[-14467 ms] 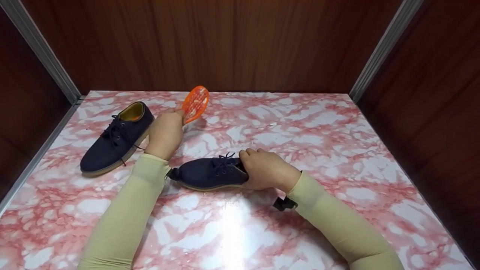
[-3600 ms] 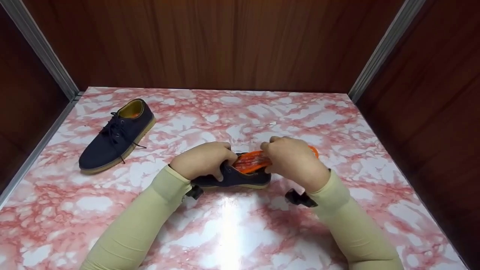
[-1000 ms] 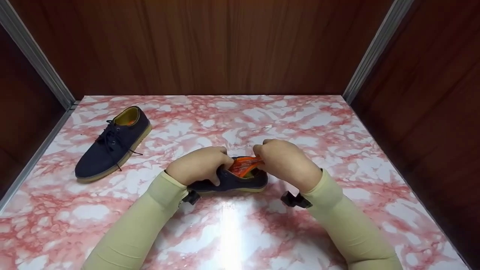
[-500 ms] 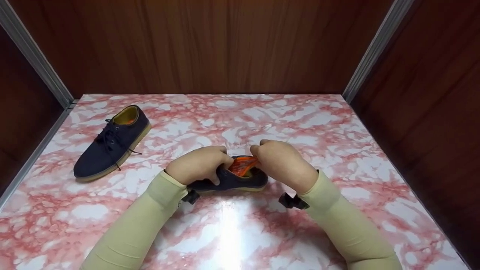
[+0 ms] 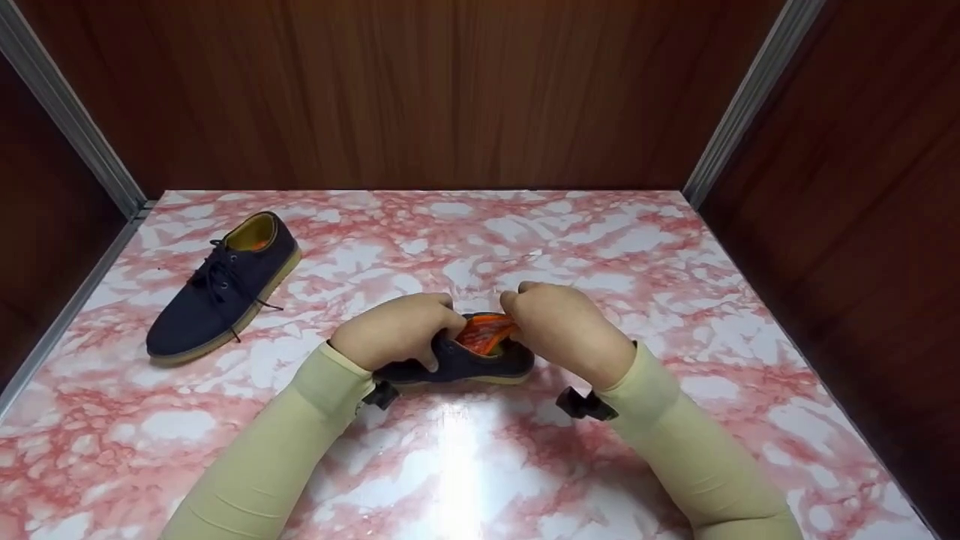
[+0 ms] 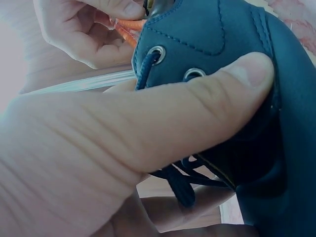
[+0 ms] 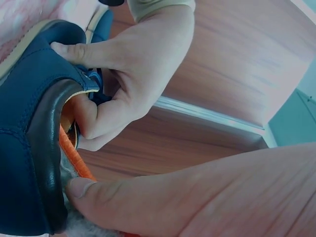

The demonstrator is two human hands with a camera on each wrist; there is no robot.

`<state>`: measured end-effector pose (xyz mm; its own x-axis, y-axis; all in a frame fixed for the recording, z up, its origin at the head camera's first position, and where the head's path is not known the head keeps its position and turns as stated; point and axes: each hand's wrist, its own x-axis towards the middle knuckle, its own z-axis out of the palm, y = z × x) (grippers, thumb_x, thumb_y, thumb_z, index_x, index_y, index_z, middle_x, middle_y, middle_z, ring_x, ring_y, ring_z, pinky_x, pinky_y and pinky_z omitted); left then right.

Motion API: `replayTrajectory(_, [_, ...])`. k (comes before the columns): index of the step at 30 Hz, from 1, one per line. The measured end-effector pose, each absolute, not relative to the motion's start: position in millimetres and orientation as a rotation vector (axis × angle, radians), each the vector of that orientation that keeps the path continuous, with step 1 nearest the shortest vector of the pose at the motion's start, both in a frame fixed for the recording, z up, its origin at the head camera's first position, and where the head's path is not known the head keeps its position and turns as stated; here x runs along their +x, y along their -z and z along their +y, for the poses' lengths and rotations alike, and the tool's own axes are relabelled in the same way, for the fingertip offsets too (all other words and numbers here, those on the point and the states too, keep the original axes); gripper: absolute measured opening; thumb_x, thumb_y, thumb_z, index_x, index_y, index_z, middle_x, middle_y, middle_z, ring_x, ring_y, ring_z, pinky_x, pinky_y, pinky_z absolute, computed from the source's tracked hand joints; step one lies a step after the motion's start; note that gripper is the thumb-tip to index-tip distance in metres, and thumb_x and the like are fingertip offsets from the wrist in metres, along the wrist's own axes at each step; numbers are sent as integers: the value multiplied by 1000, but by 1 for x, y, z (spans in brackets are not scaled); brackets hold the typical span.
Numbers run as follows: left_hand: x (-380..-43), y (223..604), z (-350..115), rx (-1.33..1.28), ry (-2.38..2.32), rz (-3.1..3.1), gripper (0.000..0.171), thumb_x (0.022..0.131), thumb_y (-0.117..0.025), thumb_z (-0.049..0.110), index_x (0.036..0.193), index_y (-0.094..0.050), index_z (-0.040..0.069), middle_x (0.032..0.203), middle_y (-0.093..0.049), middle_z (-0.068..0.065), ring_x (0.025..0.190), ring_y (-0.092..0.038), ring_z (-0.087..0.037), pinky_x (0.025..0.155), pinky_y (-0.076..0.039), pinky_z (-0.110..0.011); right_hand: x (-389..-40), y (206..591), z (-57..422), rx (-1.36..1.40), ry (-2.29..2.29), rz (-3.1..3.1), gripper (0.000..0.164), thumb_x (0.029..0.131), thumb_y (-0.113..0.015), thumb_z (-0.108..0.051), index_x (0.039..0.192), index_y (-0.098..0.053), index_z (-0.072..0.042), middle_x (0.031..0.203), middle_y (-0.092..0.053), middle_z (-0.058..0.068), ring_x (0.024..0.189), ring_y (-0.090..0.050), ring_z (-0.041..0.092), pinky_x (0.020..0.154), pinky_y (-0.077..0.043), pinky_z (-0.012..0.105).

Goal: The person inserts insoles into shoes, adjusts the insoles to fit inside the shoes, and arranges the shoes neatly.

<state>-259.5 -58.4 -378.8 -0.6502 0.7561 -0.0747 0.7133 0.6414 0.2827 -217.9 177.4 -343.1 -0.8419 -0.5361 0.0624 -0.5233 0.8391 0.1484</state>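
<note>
A navy lace-up shoe (image 5: 487,367) lies at mid-table, its toe toward the left. My left hand (image 5: 397,326) grips it over the lacing, thumb pressed on the near side by the eyelets (image 6: 195,74), other fingers on the far side. Its dark laces (image 6: 180,187) hang beneath that thumb in the left wrist view. An orange-edged insole (image 5: 484,334) with a mottled surface sits partly inside the shoe's opening, its front end hidden under the upper. My right hand (image 5: 566,326) pinches the heel end of the insole above the shoe's heel. Grey fuzzy lining shows by the right thumb (image 7: 94,197).
A matching navy shoe (image 5: 202,307) stands at the left back, laces loose, with a bit of orange inside its yellow lining. The marbled red-and-white table (image 5: 600,465) is bounded by dark wood panels (image 5: 420,97) at the back and both sides.
Earlier my left hand held the insole up and my right hand held the shoe's heel; the insole has since passed to my right hand and gone deeper into the shoe. Lately almost still.
</note>
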Motion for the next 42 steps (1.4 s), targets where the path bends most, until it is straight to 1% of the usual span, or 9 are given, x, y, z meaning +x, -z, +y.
replayTrajectory(7, [-261,379,-58,1210,-348,2670,36,73,-100,9,92,-69,17,105,-65,-5,88,-59,-19,84,-54,-37,-217,342,177,831,222,-2921,25,97,-85,-26,110,-75,-7,95,-73,13,82,-74,30,68,-64,46])
replayTrajectory(11, [-260,380,-58,1210,-351,2674,37,73,-100,11,91,-69,17,106,-65,-5,89,-60,-20,85,-55,-37,-216,341,177,834,222,-2935,27,96,-86,-26,113,-75,-8,97,-74,13,84,-75,30,71,-64,46])
replayTrajectory(19, [-259,381,-56,1199,-360,2661,37,74,-100,11,91,-69,17,108,-65,-5,91,-61,-20,87,-55,-38,-217,342,178,833,221,-2953,25,97,-85,-25,113,-76,-8,98,-74,12,84,-74,30,72,-64,46])
replayTrajectory(23, [-260,380,-57,1196,-347,2674,37,73,-100,12,91,-68,18,108,-65,-5,90,-61,-19,87,-55,-37,-219,342,177,851,221,-2929,23,98,-84,-24,112,-76,-8,98,-74,12,84,-74,30,73,-64,46])
replayTrajectory(30, [-258,384,-60,1220,-360,2683,39,71,-101,10,87,-66,17,104,-64,-4,86,-56,-17,82,-52,-35,-218,346,177,865,194,-2896,22,97,-85,-25,109,-76,-9,95,-74,11,81,-74,30,67,-63,45])
replayTrajectory(36, [-258,384,-59,1209,-365,2677,37,75,-100,10,90,-67,17,106,-64,-5,88,-58,-18,84,-53,-36,-219,344,176,855,203,-2924,24,97,-85,-25,112,-76,-9,98,-75,11,84,-75,30,71,-64,46])
replayTrajectory(42, [-260,382,-59,1211,-349,2677,37,75,-100,10,90,-67,17,106,-64,-5,87,-57,-18,83,-52,-36,-220,344,176,850,206,-2925,24,98,-84,-25,112,-75,-9,98,-74,11,86,-75,30,71,-64,46])
